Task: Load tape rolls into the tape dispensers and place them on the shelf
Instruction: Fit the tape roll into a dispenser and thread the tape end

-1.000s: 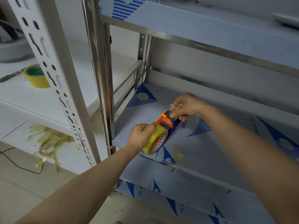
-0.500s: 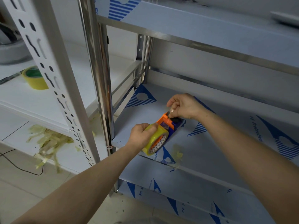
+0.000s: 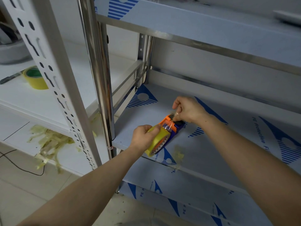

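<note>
An orange and blue tape dispenser [image 3: 173,128] lies on the film-covered steel shelf [image 3: 219,144], with a yellow tape roll [image 3: 158,141] seated in it. My left hand [image 3: 143,136] grips the roll from the near side. My right hand [image 3: 189,110] pinches the clear free end of the tape [image 3: 169,126] just above the dispenser's orange head, the strip stretched from the roll to my fingers. A second yellow tape roll [image 3: 35,78] stands on the white shelf at the left, partly hidden by a perforated post.
A chrome upright post [image 3: 99,88] and a white perforated post [image 3: 53,88] stand left of my hands. Crumpled yellowish tape scraps [image 3: 48,142] lie on the lower white shelf, and a smaller scrap [image 3: 179,154] near the steel shelf's front edge. A black cable [image 3: 21,168] runs across the floor.
My right hand has lifted slightly from the dispenser's head, drawing the clear tape end up and away from the roll. My left hand keeps its grip on the roll.
</note>
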`<state>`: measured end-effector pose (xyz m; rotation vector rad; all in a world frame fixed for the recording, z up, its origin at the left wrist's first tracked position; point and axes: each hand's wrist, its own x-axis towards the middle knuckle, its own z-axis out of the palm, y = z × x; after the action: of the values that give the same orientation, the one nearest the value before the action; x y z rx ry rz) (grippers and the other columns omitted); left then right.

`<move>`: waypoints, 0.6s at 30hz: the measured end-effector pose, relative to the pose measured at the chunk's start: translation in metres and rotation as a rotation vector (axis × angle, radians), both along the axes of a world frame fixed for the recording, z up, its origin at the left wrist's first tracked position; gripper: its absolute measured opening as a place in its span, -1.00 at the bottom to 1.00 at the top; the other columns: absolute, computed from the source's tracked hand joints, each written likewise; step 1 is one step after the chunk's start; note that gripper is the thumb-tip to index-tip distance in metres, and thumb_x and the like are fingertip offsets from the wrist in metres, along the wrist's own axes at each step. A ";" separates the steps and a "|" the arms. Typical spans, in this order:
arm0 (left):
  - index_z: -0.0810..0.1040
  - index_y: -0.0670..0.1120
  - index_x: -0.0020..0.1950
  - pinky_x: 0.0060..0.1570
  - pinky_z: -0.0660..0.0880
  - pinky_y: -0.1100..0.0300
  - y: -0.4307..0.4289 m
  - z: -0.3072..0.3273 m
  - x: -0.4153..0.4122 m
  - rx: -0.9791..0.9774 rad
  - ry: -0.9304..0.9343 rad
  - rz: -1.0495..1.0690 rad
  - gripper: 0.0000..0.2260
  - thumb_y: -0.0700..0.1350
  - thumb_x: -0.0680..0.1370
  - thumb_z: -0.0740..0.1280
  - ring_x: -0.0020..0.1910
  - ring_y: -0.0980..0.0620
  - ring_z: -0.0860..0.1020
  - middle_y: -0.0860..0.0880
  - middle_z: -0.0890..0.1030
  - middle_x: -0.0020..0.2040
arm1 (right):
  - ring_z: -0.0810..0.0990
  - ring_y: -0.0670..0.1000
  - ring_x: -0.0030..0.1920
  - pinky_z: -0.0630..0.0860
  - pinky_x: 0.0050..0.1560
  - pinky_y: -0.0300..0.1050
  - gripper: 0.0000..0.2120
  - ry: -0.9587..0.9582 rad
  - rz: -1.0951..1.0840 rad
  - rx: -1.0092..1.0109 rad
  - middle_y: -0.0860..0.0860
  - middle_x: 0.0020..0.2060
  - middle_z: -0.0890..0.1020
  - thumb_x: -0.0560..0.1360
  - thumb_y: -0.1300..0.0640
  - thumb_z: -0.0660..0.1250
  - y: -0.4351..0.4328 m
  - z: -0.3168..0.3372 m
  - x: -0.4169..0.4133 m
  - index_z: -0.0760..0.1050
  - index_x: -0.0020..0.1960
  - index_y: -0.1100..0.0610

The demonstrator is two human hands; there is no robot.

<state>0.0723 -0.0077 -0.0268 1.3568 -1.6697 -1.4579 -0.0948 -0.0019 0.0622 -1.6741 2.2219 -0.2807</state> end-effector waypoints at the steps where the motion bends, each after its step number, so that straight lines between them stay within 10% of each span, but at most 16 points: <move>1: 0.53 -0.04 -0.19 -0.22 0.50 0.23 0.000 0.000 -0.001 0.003 0.004 0.008 -0.74 0.11 0.54 0.26 -0.25 0.11 0.53 -0.03 0.58 -0.17 | 0.58 0.05 -0.03 0.56 0.02 0.01 -0.64 0.034 -0.017 0.016 0.03 -0.10 0.60 0.33 0.20 0.52 0.000 -0.001 0.000 0.40 -0.01 0.05; 18: 0.51 -0.07 -0.12 -0.26 0.47 0.29 0.000 0.001 -0.008 0.060 0.026 0.073 -0.75 0.12 0.52 0.29 -0.28 0.15 0.48 0.05 0.51 -0.23 | 0.55 0.08 -0.02 0.56 0.02 0.00 -0.44 0.011 -0.149 0.194 0.06 -0.01 0.51 0.27 0.15 0.57 -0.003 -0.004 -0.018 0.40 0.18 0.11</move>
<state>0.0639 -0.0080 -0.0257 1.4104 -1.5553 -1.4882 -0.1127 -0.0050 0.0584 -1.4173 2.3040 -0.0882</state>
